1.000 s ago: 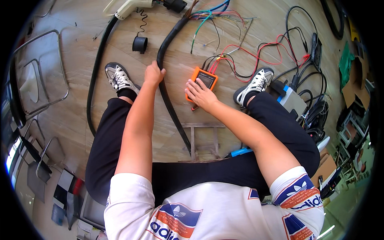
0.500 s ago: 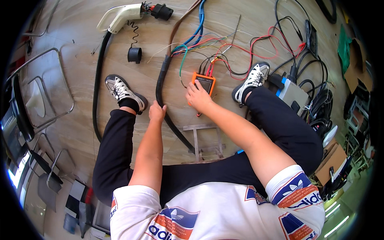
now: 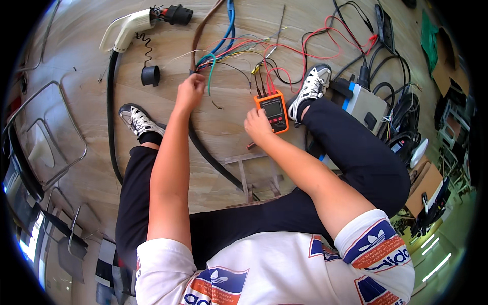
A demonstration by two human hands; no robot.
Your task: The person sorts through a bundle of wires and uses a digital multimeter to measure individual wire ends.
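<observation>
My left hand (image 3: 191,92) is over the thick black cable (image 3: 199,133), just below where its sheath ends. Its fingers are curled; whether they grip the cable or a wire is hidden. Beyond them fan out thin coloured wires (image 3: 235,50), thick blue wires (image 3: 232,25) and a brown one (image 3: 205,23). A green wire (image 3: 212,63) arches right beside the fingers. My right hand (image 3: 258,124) has its fingers bent against the left edge of an orange handheld meter (image 3: 274,109) with a dark screen. Black and red test leads (image 3: 271,87) enter the meter's top.
A white charging-gun handle (image 3: 129,31) with a black connector (image 3: 178,14) lies at far left, a black cap (image 3: 150,75) below it. My shoes (image 3: 311,85) flank the work. At right are a grey box (image 3: 367,108) and coiled black cables (image 3: 404,119); metal chairs (image 3: 61,134) stand left.
My left hand has moved up the black cable to the wires. The meter has shifted right and turned straighter, and my right hand has drawn back to its left edge. The view has shifted slightly.
</observation>
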